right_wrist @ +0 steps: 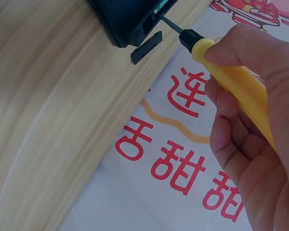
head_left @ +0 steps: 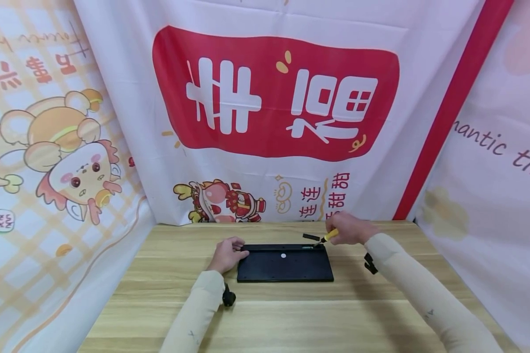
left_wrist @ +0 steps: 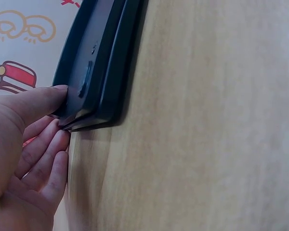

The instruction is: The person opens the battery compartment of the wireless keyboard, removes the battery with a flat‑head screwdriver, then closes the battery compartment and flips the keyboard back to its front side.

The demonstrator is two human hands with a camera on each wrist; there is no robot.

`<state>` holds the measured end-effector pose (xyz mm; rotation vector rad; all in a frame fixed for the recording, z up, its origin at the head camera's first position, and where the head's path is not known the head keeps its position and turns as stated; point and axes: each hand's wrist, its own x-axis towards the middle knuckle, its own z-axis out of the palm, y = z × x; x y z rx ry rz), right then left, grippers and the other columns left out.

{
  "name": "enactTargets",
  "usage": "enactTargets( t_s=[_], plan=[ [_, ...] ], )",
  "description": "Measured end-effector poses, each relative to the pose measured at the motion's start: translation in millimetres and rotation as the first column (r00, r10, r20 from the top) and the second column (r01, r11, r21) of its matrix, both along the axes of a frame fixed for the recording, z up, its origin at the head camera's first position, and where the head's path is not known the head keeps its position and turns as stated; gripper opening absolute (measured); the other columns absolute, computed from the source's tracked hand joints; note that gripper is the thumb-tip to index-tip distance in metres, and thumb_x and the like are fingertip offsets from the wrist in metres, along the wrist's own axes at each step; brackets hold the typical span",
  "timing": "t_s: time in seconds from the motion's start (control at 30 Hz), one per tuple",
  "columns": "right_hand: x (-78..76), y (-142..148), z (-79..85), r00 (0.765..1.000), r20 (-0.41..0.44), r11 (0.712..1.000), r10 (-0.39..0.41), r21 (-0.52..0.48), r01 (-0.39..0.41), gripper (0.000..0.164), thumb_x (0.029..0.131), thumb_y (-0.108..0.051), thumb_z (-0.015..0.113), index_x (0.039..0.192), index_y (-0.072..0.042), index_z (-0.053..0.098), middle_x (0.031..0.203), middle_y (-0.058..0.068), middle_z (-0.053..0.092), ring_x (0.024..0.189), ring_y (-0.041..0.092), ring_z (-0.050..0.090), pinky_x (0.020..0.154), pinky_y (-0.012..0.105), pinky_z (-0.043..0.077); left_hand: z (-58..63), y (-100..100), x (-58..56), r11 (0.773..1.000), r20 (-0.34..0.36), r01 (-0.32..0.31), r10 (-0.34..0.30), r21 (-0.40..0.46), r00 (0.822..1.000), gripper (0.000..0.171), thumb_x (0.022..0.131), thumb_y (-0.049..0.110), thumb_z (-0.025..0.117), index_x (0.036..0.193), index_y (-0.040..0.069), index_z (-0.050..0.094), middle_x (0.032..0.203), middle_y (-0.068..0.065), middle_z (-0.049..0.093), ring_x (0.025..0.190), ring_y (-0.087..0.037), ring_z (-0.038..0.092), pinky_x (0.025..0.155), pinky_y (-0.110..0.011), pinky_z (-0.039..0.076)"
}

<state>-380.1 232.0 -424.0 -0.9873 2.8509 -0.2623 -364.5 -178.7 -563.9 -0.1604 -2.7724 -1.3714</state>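
Light wooden table, nearest cam. 1 flat black rectangular plastic keyboard, underside up, centre of table, betw. both hands. Left hand: fingers loosely bent, tips touching keyboard's left edge. Right hand: clamped round 1 yellow-handled screwdriver, tip at keyboard's far right corner. 1 small black cover strip just beyond that corner.

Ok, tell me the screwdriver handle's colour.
Yellow handle with a black collar; clearest in the right wrist view.
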Motion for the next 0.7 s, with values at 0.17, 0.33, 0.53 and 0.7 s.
enactTargets(
  t_s=[0.17, 0.33, 0.53, 0.7],
  plan=[
    [0.5, -5.4, -0.3, 1.0, -0.008, 0.999, -0.014, 0.033, 0.014, 0.015, 0.085, -0.013, 0.085, 0.082, -0.014, 0.07, 0.082, -0.003, 0.069, 0.074, 0.009, 0.059, 0.07, 0.028, 0.056, -0.9, -0.2, -0.5, 1.0, 0.008, -0.01, 0.01, 0.004, 1.0, 0.033, 0.093, 0.018, 0.082, 0.124, 0.007, 0.075, 0.119, -0.008, 0.076, 0.11, -0.026, 0.07, 0.098, -0.047, 0.06],
    [1.9, -14.2, 5.4, 0.999, -0.03, 0.998, 0.025, 0.058, -0.023, 0.015, 0.083, -0.008, 0.084, 0.081, -0.009, 0.069, 0.081, 0.001, 0.071, 0.071, 0.01, 0.06, 0.068, 0.028, 0.056, -1.0, -0.4, -0.3, 1.0, 0.008, -0.013, 0.013, -0.006, 1.0, 0.032, 0.093, 0.019, 0.082, 0.123, 0.008, 0.075, 0.118, -0.007, 0.076, 0.11, -0.025, 0.071, 0.098, -0.047, 0.06],
    [-0.2, -24.0, 12.5, 1.0, -0.011, 0.995, 0.021, 0.097, -0.02, 0.016, 0.083, -0.007, 0.084, 0.08, -0.009, 0.069, 0.079, -0.002, 0.068, 0.07, 0.011, 0.059, 0.066, 0.028, 0.055, 0.3, 0.4, -0.9, 1.0, 0.007, -0.006, 0.006, -0.006, 1.0, 0.031, 0.094, 0.018, 0.082, 0.122, 0.008, 0.075, 0.118, -0.008, 0.076, 0.11, -0.025, 0.07, 0.097, -0.047, 0.06],
    [-0.2, -30.4, 14.3, 1.0, 0.016, 0.992, -0.001, 0.127, -0.001, 0.019, 0.083, -0.008, 0.085, 0.077, -0.011, 0.068, 0.074, -0.005, 0.064, 0.067, 0.011, 0.057, 0.065, 0.027, 0.053, 0.1, -0.5, -0.7, 1.0, -0.001, 0.005, -0.005, -0.006, 1.0, 0.03, 0.094, 0.017, 0.082, 0.122, 0.007, 0.075, 0.118, -0.01, 0.076, 0.109, -0.026, 0.071, 0.096, -0.047, 0.06]
  ],
)
